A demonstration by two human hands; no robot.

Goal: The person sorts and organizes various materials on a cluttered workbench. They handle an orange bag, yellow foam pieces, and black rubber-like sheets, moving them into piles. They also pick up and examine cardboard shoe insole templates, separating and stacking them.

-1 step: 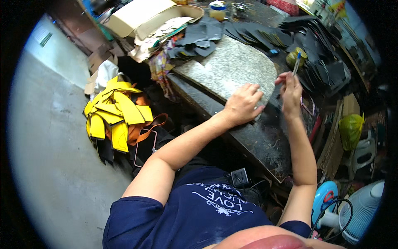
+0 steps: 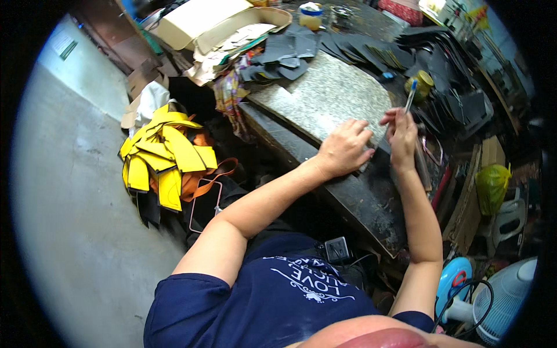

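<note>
My right hand [image 2: 401, 136], fingers clamped on a pen [image 2: 411, 97], sits slightly nearer my left hand [image 2: 346, 148] than before. The left's fingers lie slightly apart at the near end of the speckled slab [image 2: 342, 87] on the desk [image 2: 371, 203]; along its left edge, a cream tray [image 2: 283, 18] holds pale pieces [image 2: 249, 35].

At two o'clock, the right hand [image 2: 402, 141] hides the lower end of the pen [image 2: 410, 98] from me; at four, my view crops the fan [image 2: 503, 298].

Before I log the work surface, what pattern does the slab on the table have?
The slab is speckled grey and white, seen best in the head view.
</note>
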